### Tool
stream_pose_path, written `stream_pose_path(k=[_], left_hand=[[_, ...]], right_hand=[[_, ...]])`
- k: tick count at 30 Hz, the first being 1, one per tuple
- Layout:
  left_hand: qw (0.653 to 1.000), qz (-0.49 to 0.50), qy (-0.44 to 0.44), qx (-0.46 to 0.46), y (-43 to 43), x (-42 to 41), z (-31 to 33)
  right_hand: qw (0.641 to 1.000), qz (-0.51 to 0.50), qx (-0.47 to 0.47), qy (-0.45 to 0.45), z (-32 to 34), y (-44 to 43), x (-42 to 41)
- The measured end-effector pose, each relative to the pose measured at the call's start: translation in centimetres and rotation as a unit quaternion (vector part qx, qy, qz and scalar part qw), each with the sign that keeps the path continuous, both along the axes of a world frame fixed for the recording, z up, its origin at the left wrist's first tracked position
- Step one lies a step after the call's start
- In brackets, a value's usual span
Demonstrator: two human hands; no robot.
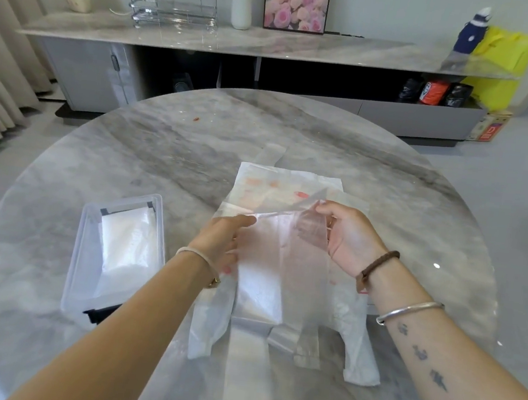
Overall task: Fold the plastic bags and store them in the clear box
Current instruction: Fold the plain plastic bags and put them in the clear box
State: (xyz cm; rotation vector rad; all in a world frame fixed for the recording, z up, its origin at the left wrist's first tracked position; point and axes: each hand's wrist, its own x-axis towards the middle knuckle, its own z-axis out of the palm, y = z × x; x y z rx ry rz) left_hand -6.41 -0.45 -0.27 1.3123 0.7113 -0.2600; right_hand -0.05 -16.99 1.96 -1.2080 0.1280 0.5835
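head view: round marble table [151,142]; left hand [223,238] and right hand [346,238] pinch plastic bag [281,267]; sideboard [208,39] behind.

Bright, even daylight, soft shadows. Glossy round table [164,143] shows broad pale glare, strongest along left rim. Wide-angle bending at edges: sideboard [227,41] top curves. Translucent bag [281,267] slightly motion-blurred; far objects mildly soft

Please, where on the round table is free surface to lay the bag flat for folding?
The far half of the table, beyond the lying bags, is bare except for small crumbs. The near left edge, before the clear box, is also free. The middle is crowded: both hands hold a translucent bag over others.
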Motion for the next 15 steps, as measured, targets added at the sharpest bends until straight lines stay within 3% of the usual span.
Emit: stream_pose_path(k=[3,7,12,15], left_hand=[[0.994,0.047,-0.077,0.056,0.1,0.2,-0.2],[0.964,0.033,-0.172,0.202,0.7,0.0,0.4],[0.92,0.02,-0.213,0.327,0.8,-0.1,1.4],[0.911,0.03,-0.211,0.354,0.8,-0.3,1.9]], right_hand=[[0.996,-0.022,-0.064,-0.06,0.0,-0.1,-0.1],[0.976,-0.032,-0.138,-0.165,0.0,-0.2,-0.4],[0.895,-0.002,-0.315,-0.317,-0.1,-0.2,-0.6],[0.863,-0.021,-0.361,-0.353,0.3,-0.2,-0.9]])
